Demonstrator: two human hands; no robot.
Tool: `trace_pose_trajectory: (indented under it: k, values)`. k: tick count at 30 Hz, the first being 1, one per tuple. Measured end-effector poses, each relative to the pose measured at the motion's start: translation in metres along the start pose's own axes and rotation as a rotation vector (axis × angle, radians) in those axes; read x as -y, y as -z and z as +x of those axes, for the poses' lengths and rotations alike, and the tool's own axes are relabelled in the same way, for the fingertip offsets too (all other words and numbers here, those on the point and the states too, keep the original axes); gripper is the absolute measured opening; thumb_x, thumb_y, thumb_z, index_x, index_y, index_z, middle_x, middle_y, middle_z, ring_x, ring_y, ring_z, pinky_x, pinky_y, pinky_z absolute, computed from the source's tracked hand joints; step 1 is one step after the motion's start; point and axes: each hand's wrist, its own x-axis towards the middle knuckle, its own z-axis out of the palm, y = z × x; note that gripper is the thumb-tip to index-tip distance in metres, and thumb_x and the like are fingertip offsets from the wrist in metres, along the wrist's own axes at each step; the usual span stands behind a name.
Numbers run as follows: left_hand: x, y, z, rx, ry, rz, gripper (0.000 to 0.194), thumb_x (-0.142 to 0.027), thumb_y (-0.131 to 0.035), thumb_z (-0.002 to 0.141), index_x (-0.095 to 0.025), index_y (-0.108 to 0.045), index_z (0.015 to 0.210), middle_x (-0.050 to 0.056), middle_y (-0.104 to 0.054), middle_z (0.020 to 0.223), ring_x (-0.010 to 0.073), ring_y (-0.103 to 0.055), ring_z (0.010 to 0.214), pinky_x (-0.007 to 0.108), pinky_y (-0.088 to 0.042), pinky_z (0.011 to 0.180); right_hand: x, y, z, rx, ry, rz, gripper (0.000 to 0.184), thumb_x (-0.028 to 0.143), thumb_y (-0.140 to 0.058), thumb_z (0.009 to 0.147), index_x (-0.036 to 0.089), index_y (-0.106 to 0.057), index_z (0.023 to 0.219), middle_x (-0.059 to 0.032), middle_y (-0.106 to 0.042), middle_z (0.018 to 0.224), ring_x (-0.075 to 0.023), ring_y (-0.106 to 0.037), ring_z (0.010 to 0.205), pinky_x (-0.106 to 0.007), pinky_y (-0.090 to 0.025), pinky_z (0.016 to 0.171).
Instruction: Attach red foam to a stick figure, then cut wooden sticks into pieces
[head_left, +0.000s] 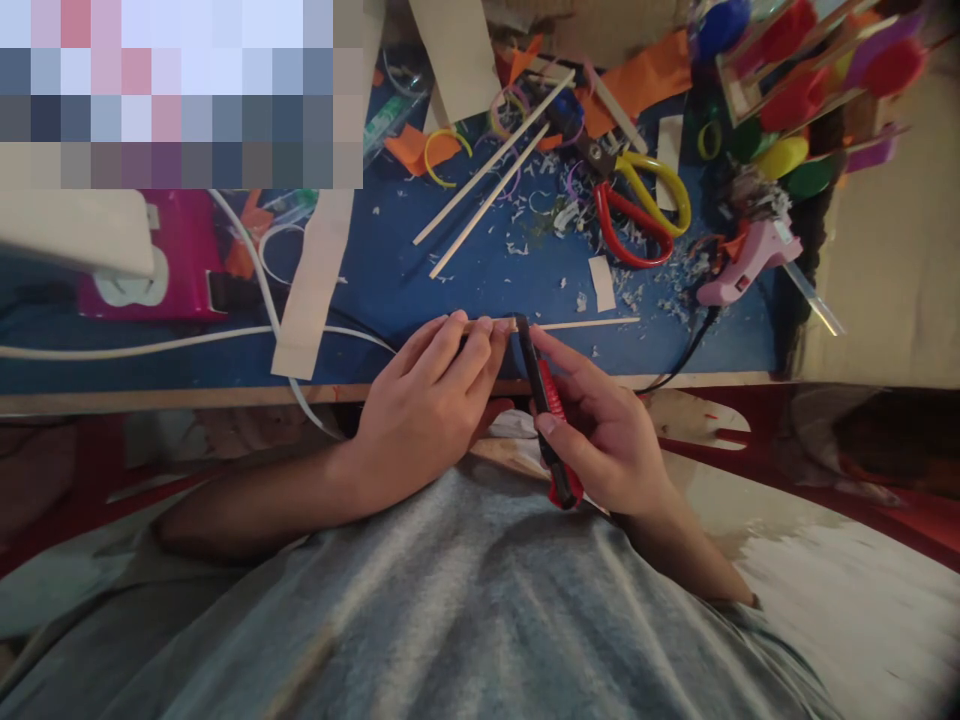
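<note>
My left hand (431, 405) is closed on a thin wooden stick (592, 323) that runs to the right over the front of the blue work mat (480, 270). My right hand (600, 425) grips a red and black utility knife (546, 405). The knife's tip meets the stick just right of my left fingertips. Both hands sit close together at the table's near edge, above my grey shirt.
Two more wooden sticks (491, 165) lie on the mat among shavings. Red and yellow scissors (637, 205) and a pink glue gun (750, 260) lie at the right. Orange paper scraps, a magenta box (187, 255), white cables and cardboard strips are on the left and back.
</note>
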Motion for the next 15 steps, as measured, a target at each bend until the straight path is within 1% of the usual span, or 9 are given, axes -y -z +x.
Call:
trace_pose_trajectory:
  k: [3, 6, 8, 11, 13, 15]
  values:
    - [0.0, -0.001, 0.001, 0.0, -0.002, 0.005, 0.056, -0.034, -0.065, 0.119, 0.003, -0.066, 0.16, 0.022, -0.08, 0.15, 0.034, -0.072, 0.144, 0.046, -0.061, 0.129, -0.002, -0.003, -0.001, -0.023, 0.037, -0.003, 0.073, 0.036, -0.068, 0.106, 0.023, -0.056, 0.176, -0.0048, -0.084, 0.098, -0.0224, -0.075, 0.068, -0.038, -0.067, 0.06]
    - [0.0, -0.003, 0.0, -0.032, -0.013, 0.013, 0.056, -0.033, -0.066, 0.118, 0.006, -0.067, 0.158, 0.023, -0.08, 0.148, 0.0345, -0.073, 0.143, 0.045, -0.061, 0.128, -0.005, -0.005, -0.003, -0.063, 0.064, -0.057, 0.072, 0.038, -0.069, 0.104, 0.022, -0.06, 0.174, -0.0069, -0.087, 0.105, -0.0264, -0.079, 0.079, -0.038, -0.067, 0.061]
    - [0.0, -0.005, -0.001, -0.033, -0.009, 0.016, 0.055, -0.034, -0.063, 0.119, 0.004, -0.067, 0.159, 0.022, -0.08, 0.149, 0.0342, -0.072, 0.144, 0.045, -0.061, 0.129, -0.006, -0.005, -0.004, -0.081, 0.066, -0.078, 0.072, 0.04, -0.069, 0.104, 0.024, -0.061, 0.174, -0.0054, -0.087, 0.106, -0.0239, -0.076, 0.075, -0.036, -0.063, 0.058]
    - [-0.001, -0.005, -0.002, -0.008, 0.012, 0.0, 0.057, -0.037, -0.057, 0.122, 0.0, -0.065, 0.164, 0.022, -0.078, 0.153, 0.0343, -0.071, 0.148, 0.049, -0.06, 0.13, -0.006, -0.007, -0.006, -0.082, 0.077, -0.069, 0.073, 0.04, -0.068, 0.105, 0.025, -0.058, 0.176, -0.0007, -0.083, 0.093, -0.0204, -0.069, 0.068, -0.033, -0.06, 0.056]
    - [-0.001, -0.005, -0.002, -0.017, 0.004, 0.003, 0.058, -0.039, -0.056, 0.122, 0.002, -0.066, 0.162, 0.023, -0.078, 0.152, 0.0348, -0.071, 0.147, 0.048, -0.061, 0.129, -0.005, -0.009, -0.007, -0.083, 0.087, -0.058, 0.074, 0.039, -0.067, 0.105, 0.024, -0.057, 0.177, 0.0006, -0.079, 0.085, -0.0213, -0.071, 0.069, -0.033, -0.061, 0.058]
    - [-0.001, -0.004, -0.002, -0.03, -0.008, 0.011, 0.058, -0.039, -0.056, 0.123, 0.005, -0.067, 0.16, 0.023, -0.079, 0.15, 0.0347, -0.072, 0.144, 0.045, -0.061, 0.128, -0.002, -0.011, -0.007, -0.083, 0.083, -0.057, 0.073, 0.038, -0.067, 0.106, 0.022, -0.056, 0.177, -0.0002, -0.079, 0.084, -0.0231, -0.074, 0.073, -0.035, -0.064, 0.062]
